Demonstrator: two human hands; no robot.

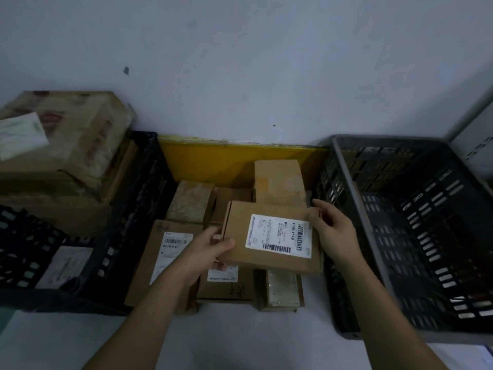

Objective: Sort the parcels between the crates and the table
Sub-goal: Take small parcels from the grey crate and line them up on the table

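Observation:
A flat cardboard parcel (237, 252) with a white barcode label is held over the parcels on the table. My left hand (206, 251) grips its left edge, thumb on top. My right hand (333, 225) holds its right edge, fingers spread along the side. Under it lie several other cardboard parcels: a labelled one (160, 252) on the left, one (226, 287) in the middle partly hidden, a taped one (282, 289) to the right. A black crate (138, 209) stands on the left with large boxes in it. An empty grey crate (352, 198) stands on the right.
A large taped box (80, 134) sits high in the left crate above a white parcel (64, 265) on its floor. Upright parcels (277, 180) lean at the back against a yellow board (208, 161). The white table (213, 343) runs along the near edge.

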